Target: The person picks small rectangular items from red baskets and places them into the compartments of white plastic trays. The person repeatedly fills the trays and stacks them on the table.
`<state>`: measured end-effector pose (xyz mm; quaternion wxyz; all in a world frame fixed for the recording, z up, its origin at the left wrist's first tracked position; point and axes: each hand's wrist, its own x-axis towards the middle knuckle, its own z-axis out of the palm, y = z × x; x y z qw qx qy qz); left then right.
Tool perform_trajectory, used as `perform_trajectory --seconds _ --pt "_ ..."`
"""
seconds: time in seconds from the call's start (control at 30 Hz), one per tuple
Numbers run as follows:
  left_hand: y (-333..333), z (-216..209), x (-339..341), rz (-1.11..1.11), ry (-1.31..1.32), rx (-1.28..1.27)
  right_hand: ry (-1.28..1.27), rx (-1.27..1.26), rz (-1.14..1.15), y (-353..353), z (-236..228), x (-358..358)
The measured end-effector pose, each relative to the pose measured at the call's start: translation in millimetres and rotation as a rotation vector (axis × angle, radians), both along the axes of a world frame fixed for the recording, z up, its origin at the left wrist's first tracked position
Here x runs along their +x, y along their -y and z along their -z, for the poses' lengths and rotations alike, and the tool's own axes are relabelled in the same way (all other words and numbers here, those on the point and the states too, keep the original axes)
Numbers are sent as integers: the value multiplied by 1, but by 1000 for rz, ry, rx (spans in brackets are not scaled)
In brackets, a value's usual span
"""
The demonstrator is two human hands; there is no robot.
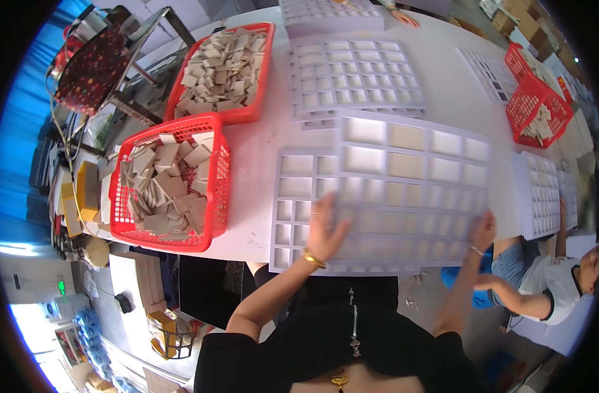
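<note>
The big grid tray (414,190) under the hands looks like white matt cardboard or foam board; which of the two I cannot tell. Its cells are smooth and without shine. The near red basket (215,196) is glossy plastic mesh, and the square pieces (168,190) inside look like dull beige paperboard with a rough surface. The worktop (257,150) is white, smooth and slightly shiny. A bracelet (314,259) on the left wrist looks like polished yellow metal.

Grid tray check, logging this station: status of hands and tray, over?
Left hand flat on grid tray. Right hand grips its right edge. Tray lifted over another grid tray. Red basket alongside, apart.
</note>
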<state>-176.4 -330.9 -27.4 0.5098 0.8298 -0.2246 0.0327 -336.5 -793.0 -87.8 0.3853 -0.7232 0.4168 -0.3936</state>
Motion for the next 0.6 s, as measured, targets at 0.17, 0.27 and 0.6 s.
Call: perform_trajectory --seconds 0.17,0.27,0.6 --pt "60 -40 -7 440 47 -16 -481 -598 318 93 -71 -27" --pt "49 -50 -3 404 52 -28 -348 -626 184 39 -111 -5" --pt "-152 -115 101 -278 465 63 -167 -283 -273 -65 -67 64"
